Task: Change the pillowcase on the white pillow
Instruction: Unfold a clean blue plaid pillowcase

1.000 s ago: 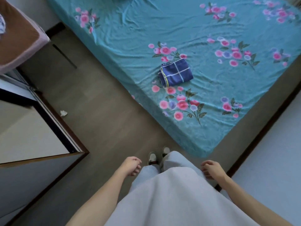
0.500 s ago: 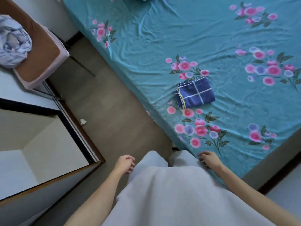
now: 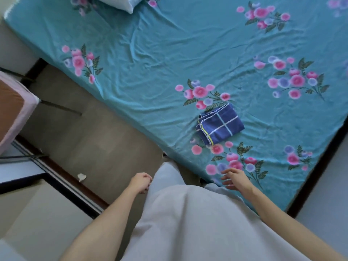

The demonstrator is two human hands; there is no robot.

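Bed [image 3: 169, 59]: taken as landmark throughout. Covered by teal sheet [image 3: 188, 44] printed with pink and lilac flower sprays; wrinkled across the middle; runs diagonally from upper left to lower right.

Folded pillowcase [image 3: 220, 123]: navy blue with thin white check lines and a yellow stripe along one folded edge. Lies flat on the bed, close to its near long edge, between two flower sprays. Untouched by either hand.

White pillow [image 3: 116, 3]: at the far head end of the bed, cut off by the top of the view; only one rounded corner visible. Well apart from the folded pillowcase.

Left hand [image 3: 141, 182]: off the bed, over the floor [image 3: 90, 140] beside the near edge, next to the light grey garment [image 3: 188, 223] worn by the person. Fingers loosely curled, nothing held.

Right hand [image 3: 235, 178]: over the bed's near edge, at a flower spray below the folded pillowcase. Fingers relaxed and slightly spread, nothing held; contact with the sheet cannot be told.

Chair [image 3: 13, 108]: off the bed's near side, at the left border; brown seat with pale pink edging, dark thin legs.

Scrap of white paper [image 3: 82, 177]: on the floor between bed and a dark-framed cabinet [image 3: 56, 178] at lower left.

Dark baseboard [image 3: 316, 176]: along the foot of the bed, at right.
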